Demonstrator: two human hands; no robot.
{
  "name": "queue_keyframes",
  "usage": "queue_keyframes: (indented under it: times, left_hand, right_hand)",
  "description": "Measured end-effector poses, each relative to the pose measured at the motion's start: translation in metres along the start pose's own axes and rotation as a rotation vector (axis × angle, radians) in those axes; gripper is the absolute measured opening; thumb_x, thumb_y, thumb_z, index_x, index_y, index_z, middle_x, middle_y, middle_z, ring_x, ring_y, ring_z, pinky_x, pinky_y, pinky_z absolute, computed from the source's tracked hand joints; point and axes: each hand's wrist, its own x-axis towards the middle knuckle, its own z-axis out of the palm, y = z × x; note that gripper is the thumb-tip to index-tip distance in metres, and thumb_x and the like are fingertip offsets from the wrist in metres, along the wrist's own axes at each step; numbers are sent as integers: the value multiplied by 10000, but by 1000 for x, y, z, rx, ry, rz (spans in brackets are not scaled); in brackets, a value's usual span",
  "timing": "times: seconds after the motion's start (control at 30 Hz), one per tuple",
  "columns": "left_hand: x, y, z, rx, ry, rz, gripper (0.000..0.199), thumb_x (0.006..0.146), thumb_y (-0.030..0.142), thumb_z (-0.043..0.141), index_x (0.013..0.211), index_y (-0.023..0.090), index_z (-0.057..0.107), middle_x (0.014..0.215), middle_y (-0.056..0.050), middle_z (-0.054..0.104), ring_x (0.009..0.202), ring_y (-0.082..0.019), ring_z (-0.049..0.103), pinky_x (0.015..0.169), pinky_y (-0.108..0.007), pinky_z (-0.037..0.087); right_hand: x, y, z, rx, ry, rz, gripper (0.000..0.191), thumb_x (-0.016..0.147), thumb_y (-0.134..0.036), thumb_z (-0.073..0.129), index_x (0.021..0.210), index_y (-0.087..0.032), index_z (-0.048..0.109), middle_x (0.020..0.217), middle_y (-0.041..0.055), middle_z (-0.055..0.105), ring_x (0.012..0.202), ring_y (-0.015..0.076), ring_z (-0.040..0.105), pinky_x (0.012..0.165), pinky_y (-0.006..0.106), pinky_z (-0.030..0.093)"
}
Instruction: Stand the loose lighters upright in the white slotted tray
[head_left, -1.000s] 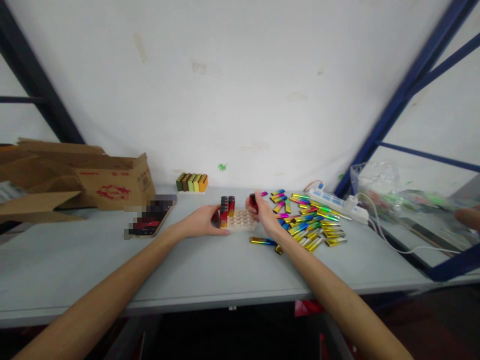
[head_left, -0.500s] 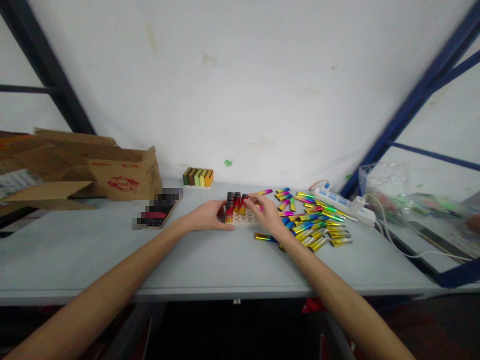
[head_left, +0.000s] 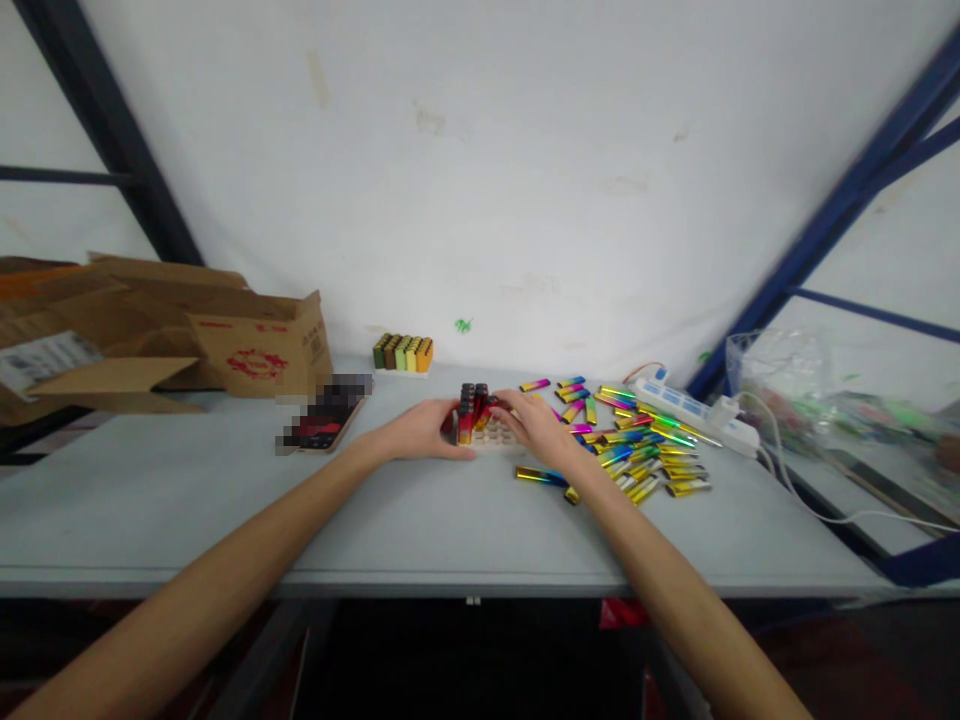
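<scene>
A pale tray with rows of holes (head_left: 493,437) sits on the table in front of me. Several red and yellow lighters with black tops (head_left: 466,425) stand upright at its left end. My left hand (head_left: 426,430) curves round that end, thumb along the front and fingers behind the lighters, which partly hide them. Over the tray's right part, my right hand (head_left: 529,425) pinches a red lighter (head_left: 500,402) by its upper end; the fingers cover most of it. Right of the tray lies a loose spread of shiny coloured lighters (head_left: 630,450).
A filled block of green, brown and yellow lighters (head_left: 403,355) stands by the wall. At left are a phone (head_left: 326,415) and an open cardboard box (head_left: 259,345). A power strip (head_left: 694,410) with cables and a clear plastic bag (head_left: 780,370) are at right.
The view has shifted slightly, moving everything a little right. My right fingers now sit over the lighter that stood visible between them. My left hand keeps its hold at the tray's end.
</scene>
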Motion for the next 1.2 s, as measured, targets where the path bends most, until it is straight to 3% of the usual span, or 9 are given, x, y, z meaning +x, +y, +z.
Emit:
queue_keyframes:
  times: [0.17,0.37,0.6,0.87,1.03,1.2]
  left_hand:
    - [0,0,0,6,4,-2,700,683,704,727,1128,172,630,1043,-101,737,883,-294,688,753,-343,499]
    - [1,-1,1,36,17,8,703,681,723,712,1112,177,619,1026,-100,730,866,-288,678,726,-338,481]
    - [2,-2,2,71,15,-16,696,682,731,705,1082,167,626,947,-87,720,778,-266,648,671,-331,458]
    - [1,2,0,82,19,-27,681,684,728,708,1068,169,645,953,-88,731,788,-270,652,704,-337,478]
    - [2,-1,0,62,13,-28,688,677,708,727,1101,172,646,1001,-99,736,839,-280,664,746,-345,492]
    - [2,2,-2,90,-9,-48,670,680,734,702,1051,179,645,954,-87,732,809,-277,659,703,-341,486]
  right_hand:
    - [3,-2,0,-79,-65,2,242,1051,-283,471,1234,-196,605,1143,115,704,1020,219,669,893,328,501]
    - [7,-6,9,-309,-71,101,265,1048,-319,489,1247,-189,607,1043,115,686,947,222,656,833,306,470]
    - [8,-8,7,-400,-75,113,311,1045,-399,487,1267,-213,599,1004,103,689,914,216,652,792,291,427]
    - [9,-2,13,-224,-86,48,221,1054,-349,487,1046,-184,634,904,48,664,775,156,602,716,249,373]
    - [9,1,12,-268,-69,61,212,1035,-360,529,1004,-184,643,888,42,646,766,156,579,691,253,344]
    - [5,2,9,-162,-79,43,181,1027,-342,549,1019,-189,646,861,31,626,757,152,562,704,251,356]
